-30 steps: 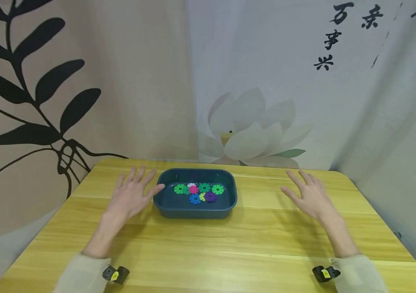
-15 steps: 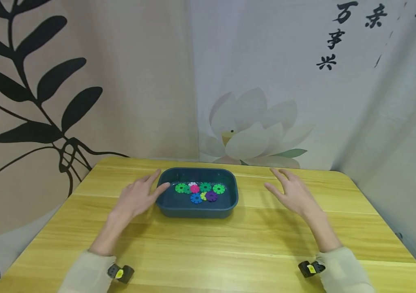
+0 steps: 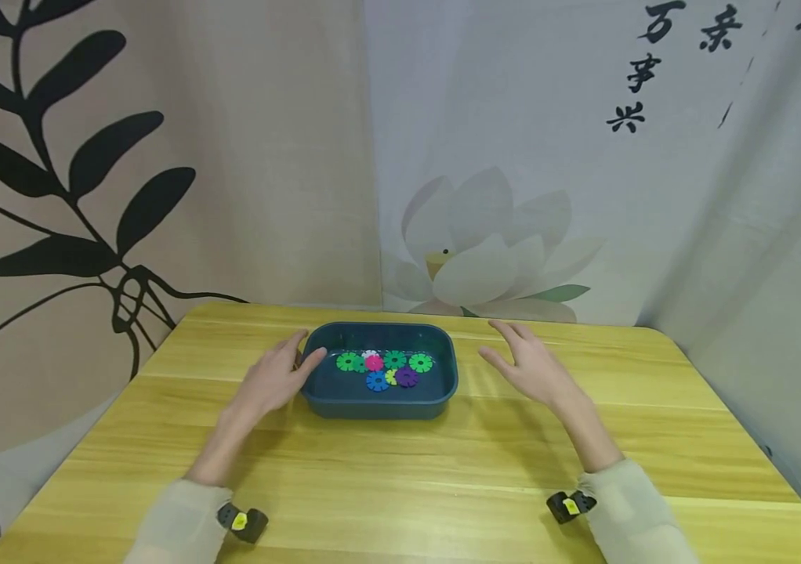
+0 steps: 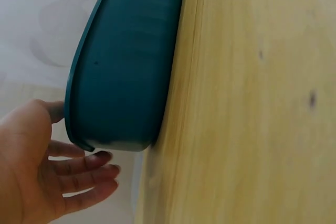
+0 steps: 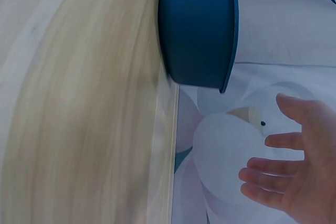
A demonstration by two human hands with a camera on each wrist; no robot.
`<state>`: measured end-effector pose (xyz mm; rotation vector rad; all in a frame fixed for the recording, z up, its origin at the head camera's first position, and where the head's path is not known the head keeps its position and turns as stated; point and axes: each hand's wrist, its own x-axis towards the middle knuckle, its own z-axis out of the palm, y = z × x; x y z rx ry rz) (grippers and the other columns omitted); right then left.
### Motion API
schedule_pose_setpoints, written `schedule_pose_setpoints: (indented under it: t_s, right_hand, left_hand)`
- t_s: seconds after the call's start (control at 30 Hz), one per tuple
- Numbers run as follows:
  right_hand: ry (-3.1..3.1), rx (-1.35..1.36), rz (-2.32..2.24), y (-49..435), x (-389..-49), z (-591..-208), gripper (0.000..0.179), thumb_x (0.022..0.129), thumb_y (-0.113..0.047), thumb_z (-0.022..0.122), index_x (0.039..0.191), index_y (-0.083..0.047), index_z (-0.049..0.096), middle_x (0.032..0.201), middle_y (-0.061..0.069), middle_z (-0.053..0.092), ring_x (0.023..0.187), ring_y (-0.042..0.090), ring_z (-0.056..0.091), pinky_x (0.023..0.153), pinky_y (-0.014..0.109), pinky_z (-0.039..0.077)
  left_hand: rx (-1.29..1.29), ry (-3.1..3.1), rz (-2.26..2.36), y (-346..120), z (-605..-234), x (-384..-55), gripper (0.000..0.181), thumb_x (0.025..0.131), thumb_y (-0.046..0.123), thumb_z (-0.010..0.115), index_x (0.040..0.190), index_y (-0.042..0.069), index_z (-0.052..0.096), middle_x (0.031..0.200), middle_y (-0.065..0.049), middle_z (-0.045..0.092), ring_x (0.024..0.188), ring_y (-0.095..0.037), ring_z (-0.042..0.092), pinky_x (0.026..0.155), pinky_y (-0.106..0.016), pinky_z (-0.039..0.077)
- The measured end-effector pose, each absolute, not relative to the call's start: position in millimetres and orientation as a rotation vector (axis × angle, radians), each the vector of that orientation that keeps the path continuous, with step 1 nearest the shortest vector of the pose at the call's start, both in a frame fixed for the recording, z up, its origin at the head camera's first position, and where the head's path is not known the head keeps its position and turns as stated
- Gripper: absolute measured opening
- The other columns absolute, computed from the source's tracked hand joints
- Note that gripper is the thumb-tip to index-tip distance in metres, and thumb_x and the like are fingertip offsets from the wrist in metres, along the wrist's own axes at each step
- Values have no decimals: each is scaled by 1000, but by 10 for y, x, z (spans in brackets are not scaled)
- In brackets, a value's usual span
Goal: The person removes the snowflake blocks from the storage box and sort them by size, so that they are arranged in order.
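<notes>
A dark teal plastic basin (image 3: 379, 410) stands on the wooden table. Inside it lie several flower-shaped plastic discs, among them a purple disc (image 3: 406, 377), a blue disc (image 3: 376, 381) and a pink disc (image 3: 374, 363). My left hand (image 3: 277, 378) is at the basin's left end, its thumb over the rim and its fingers along the outside. In the left wrist view those fingers (image 4: 86, 177) are spread just off the end wall. My right hand (image 3: 536, 371) hovers to the right of the basin, apart from it, with fingers extended and nothing held.
The wooden table (image 3: 386, 486) reaches back to a hanging curtain (image 3: 288, 157) printed with leaves, a lotus and characters. Each sleeve cuff carries a small black wrist camera, the left camera (image 3: 244, 522) and the right camera (image 3: 570, 505).
My right hand has moved left, much nearer the basin. The left hand has shifted slightly right, up to the basin's end, with its fingers drawn closer together. The basin stays put.
</notes>
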<state>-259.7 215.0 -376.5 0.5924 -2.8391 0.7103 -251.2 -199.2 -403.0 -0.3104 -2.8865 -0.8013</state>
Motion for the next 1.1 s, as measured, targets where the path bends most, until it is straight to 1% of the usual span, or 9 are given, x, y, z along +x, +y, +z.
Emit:
schedule_pose_setpoints:
  t_s: [0.1,0.2,0.3,0.4,0.5,0.6,0.77,0.97,1.1]
  right_hand:
    - [-2836,615,738,2063,-2623,-3761,68,104,-46,53,154,-3,38,151,23,43,137,45,41,106,62,36]
    - [-2822,648,764,1985,-2651,-3770,66,104,-42,54,152,-1,39,150,23,44,136,44,43,106,60,38]
    - [-2798,683,821,1918,-2680,-3790,62,103,-37,57,150,1,42,148,24,46,131,44,49,104,59,41]
    - [-2766,714,879,1857,-2713,-3812,57,103,-30,60,147,2,45,143,24,51,124,43,54,100,57,45]
    - [-2743,734,932,1797,-2745,-3827,54,102,-27,61,145,4,48,139,25,54,120,43,57,99,54,47]
    - [-2727,756,980,1727,-2764,-3818,53,102,-25,61,144,4,49,136,25,56,118,42,59,98,53,48]
    - [-2708,788,1056,1589,-2793,-3798,51,101,-23,62,142,4,51,131,24,59,113,39,62,96,53,50]
    - [-2685,847,1161,1399,-2838,-3826,44,100,-15,63,137,8,54,119,22,63,102,30,66,90,47,53]
    - [-2713,862,1184,1280,-2848,-3860,42,100,-14,62,136,7,56,116,18,65,101,26,66,89,41,54]
  left_hand:
    - [-282,-2883,-870,-1984,-4051,-2541,73,105,50,45,150,-7,36,89,-9,57,80,-24,56,69,-43,47]
    - [-256,-2867,-934,-1981,-4078,-2566,71,106,48,46,149,-7,38,82,-8,53,71,-22,51,60,-37,41]
    - [-255,-2835,-995,-1980,-4112,-2593,68,106,45,48,147,-8,40,77,-7,50,64,-20,47,57,-35,37]
    - [-257,-2800,-1058,-1980,-4147,-2616,61,105,39,51,145,-7,43,71,-5,48,58,-19,45,55,-34,36]
    - [-247,-2773,-1120,-1976,-4180,-2632,55,105,33,54,144,-5,45,66,-2,44,53,-17,41,54,-32,35]
    - [-240,-2740,-1164,-1976,-4200,-2646,50,105,25,55,143,-6,45,63,-1,41,51,-15,38,54,-31,35]
    - [-230,-2671,-1237,-1971,-4221,-2669,43,102,12,54,141,-6,48,62,0,42,50,-15,38,53,-31,35]
    - [-221,-2631,-1280,-1962,-4255,-2683,40,101,6,54,140,-4,50,63,-1,43,52,-16,39,56,-32,38]
    - [-213,-2620,-1294,-1960,-4280,-2678,40,101,5,54,140,-4,51,65,-2,44,53,-16,41,56,-32,38]
